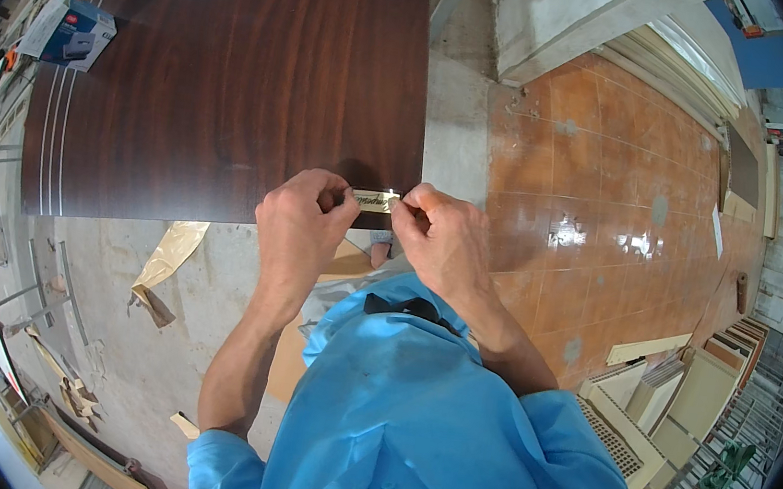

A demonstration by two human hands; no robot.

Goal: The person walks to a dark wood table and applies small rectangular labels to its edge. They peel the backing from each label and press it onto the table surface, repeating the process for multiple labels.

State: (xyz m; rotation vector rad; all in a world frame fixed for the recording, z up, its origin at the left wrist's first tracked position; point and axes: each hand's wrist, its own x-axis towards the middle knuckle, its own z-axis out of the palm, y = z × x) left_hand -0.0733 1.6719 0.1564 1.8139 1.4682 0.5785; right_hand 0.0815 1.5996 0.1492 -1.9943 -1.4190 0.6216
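Pinched at its two ends, a small gold label strip (375,200) is held level at the dark wood panel (237,72) near its corner; long axis runs between left hand (302,220) and right hand (436,230), both equally near, fingertips pressed together.

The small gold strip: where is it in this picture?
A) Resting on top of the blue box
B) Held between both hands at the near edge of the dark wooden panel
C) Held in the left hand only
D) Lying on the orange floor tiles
B: the small gold strip is pinched at its ends by the left hand and the right hand, at the near edge of the dark wooden panel.
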